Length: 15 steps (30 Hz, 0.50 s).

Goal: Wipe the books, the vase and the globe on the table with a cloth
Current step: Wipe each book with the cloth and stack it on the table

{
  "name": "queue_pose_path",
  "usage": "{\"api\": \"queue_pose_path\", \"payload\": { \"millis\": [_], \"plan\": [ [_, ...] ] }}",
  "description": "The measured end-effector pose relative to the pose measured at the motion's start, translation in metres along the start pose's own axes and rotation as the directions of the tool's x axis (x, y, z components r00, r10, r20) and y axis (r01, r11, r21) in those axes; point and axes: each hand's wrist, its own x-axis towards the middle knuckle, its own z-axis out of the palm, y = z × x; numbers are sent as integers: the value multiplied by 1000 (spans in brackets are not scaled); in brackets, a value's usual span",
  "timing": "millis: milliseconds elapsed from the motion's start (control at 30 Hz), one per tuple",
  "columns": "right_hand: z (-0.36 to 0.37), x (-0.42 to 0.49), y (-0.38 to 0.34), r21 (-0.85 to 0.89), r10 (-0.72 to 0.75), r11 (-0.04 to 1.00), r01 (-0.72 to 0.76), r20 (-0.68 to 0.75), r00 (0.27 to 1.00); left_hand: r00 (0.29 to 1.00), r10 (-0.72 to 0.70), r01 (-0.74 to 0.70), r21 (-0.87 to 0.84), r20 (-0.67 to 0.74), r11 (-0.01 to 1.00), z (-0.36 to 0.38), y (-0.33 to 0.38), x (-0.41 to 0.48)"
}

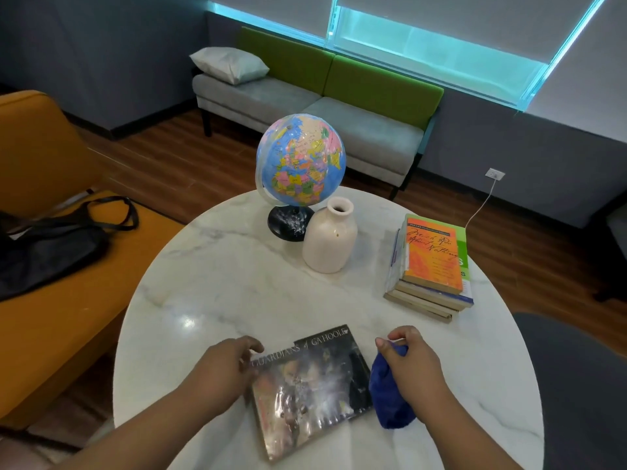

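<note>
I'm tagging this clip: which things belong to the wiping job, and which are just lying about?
Job: blue cloth in the right hand, Guardians of Ga'Hoole book held by the left hand, stack of books, cream vase, globe.
Lying about: black bag on the orange sofa, white pillow on the grey bench, white cable.

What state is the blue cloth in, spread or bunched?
Bunched: the right hand grips the blue cloth as a crumpled wad, just right of the dark book on the table.
</note>
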Motion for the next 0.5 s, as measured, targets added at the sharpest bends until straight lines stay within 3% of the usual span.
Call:
{"api": "queue_pose_path", "payload": {
  "millis": [167, 233, 367, 500],
  "plan": [
    [13, -11, 10, -135, -183, 976, 168, -108, 977, 993, 110, -115, 104, 52, 988, 13, -9, -11],
    [24, -19, 22, -223, -244, 946, 235, -13, 970, 991, 121, -129, 131, 61, 983, 15, -12, -15],
    [38, -31, 44, -442, -365, 764, 471, 305, 879, 987, 134, -148, 184, 88, 972, 20, -11, -25],
    [34, -17, 44, -427, -416, 764, 483, 246, 875, 989, 123, -141, 273, 84, 951, 32, -8, -32]
  ]
}}
